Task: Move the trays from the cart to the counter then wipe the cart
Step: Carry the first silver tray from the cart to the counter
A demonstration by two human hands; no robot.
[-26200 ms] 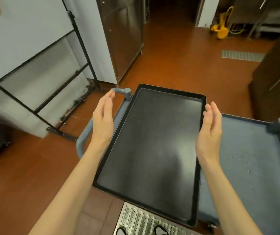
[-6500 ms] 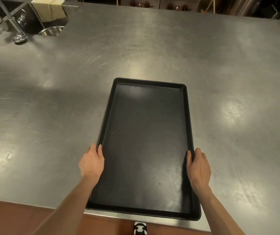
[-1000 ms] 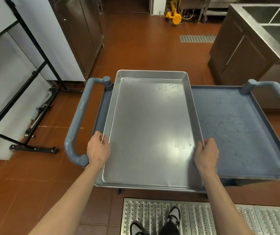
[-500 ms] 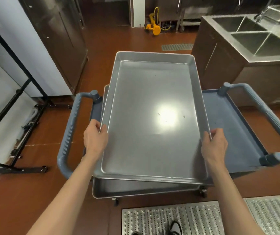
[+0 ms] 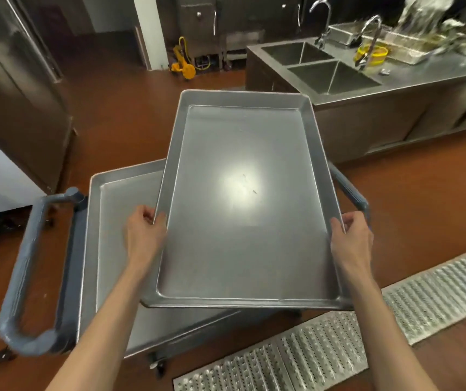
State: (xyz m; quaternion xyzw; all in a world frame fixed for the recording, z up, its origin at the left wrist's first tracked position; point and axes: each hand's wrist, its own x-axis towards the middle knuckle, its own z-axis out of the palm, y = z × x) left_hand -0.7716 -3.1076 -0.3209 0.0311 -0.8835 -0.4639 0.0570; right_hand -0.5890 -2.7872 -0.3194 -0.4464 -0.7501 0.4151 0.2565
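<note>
a: since half a second ago the top tray (image 5: 243, 210) has swung off to the right and come further clear of the second tray (image 5: 118, 249), which now shows most of its left half; the view has turned toward the sinks too

b: who has the top tray?

a: both hands. left hand (image 5: 144, 235) grips the left long rim, thumb over the lip and fingers curled under it. right hand (image 5: 353, 238) grips the right long rim the same way, fingers wrapped round the edge

b: is it level?

a: roughly, held in the air above the cart (image 5: 68, 277), skewed against the second tray so their edges cross. a bright glare sits in its middle, with a few small specks there

b: and the second tray?

a: lying on the cart's top, beside the grey-blue handle (image 5: 25, 277) on the left. its right part is hidden under the held tray. the cart's other handle (image 5: 350, 190) pokes out just behind the right hand

b: what's around?

a: red-brown floor (image 5: 423, 198), a perforated metal grate (image 5: 339, 342) at lower right. a steel counter (image 5: 437, 71) with two sink basins (image 5: 325, 74) and taps at upper right, things on it too blurred to name. steel cabinet doors (image 5: 14, 94) at left, a yellow object (image 5: 183, 66) on the floor in the back
</note>
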